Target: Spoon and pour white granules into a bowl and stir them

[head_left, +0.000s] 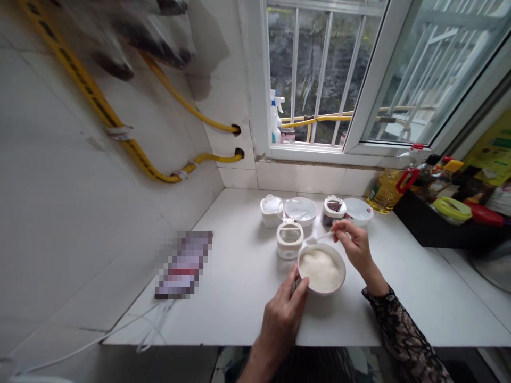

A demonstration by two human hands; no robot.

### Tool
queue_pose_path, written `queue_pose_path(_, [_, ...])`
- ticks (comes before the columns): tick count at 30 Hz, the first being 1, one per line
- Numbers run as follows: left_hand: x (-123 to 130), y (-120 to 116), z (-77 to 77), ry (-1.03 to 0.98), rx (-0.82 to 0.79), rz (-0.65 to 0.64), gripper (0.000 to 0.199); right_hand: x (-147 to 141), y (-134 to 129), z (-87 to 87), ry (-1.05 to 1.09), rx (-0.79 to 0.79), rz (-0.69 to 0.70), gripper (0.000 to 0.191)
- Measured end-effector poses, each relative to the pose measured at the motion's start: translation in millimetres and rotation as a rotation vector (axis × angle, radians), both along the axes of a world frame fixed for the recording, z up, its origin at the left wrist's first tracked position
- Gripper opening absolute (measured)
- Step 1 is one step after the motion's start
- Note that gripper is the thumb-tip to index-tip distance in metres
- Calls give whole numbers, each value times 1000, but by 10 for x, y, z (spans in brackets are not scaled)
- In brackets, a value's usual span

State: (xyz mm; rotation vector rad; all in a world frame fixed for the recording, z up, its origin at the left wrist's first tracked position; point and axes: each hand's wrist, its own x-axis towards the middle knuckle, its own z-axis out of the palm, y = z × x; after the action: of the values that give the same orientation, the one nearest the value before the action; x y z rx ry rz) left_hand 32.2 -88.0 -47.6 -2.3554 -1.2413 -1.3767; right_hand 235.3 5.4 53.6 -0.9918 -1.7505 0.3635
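Observation:
A white bowl [342, 276] full of a pale, whitish powder or grain [320, 268] stands on the white counter. My left hand [281, 308] grips its left rim, thumb and fingers on either side. Between the fingertips of my right hand [353, 242] is the handle of a small white spoon [313, 241]; its head is over the bowl's far edge, close to a lidded jar [290, 242]. Behind stand a jar of white contents [271, 211], a white bowl [306, 213], a jar of dark contents [333, 211] and another bowl [358, 211].
A blurred-out flat device [186, 264] with a white cable lies at left. An oil bottle [389, 183] and a black box [419, 218] of condiment bottles stand at right. Yellow pipes [147, 167] run along the left wall; a spray bottle [275, 117] stands at the barred window.

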Motion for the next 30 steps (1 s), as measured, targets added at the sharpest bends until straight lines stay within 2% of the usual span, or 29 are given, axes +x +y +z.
queue_pose_path(6, [-15,-6,12,15,-18,-7,31,85,43,-68,-218,48,36,18])
queue_pose_path(11, [-23,-6,-3,22,-14,4,32,-2,75,-161,-240,-16,106,20])
queue_pose_path(16, [-18,-2,-9,21,-14,4,31,18,77,-145,-19,-221,3,18])
queue_pose_path(20, [-16,-3,4,19,-5,-8,29,60,104,-103,247,-423,6,14])
queue_pose_path(30, [0,3,14,7,3,3,29,99,183,-150,522,-595,68,10])
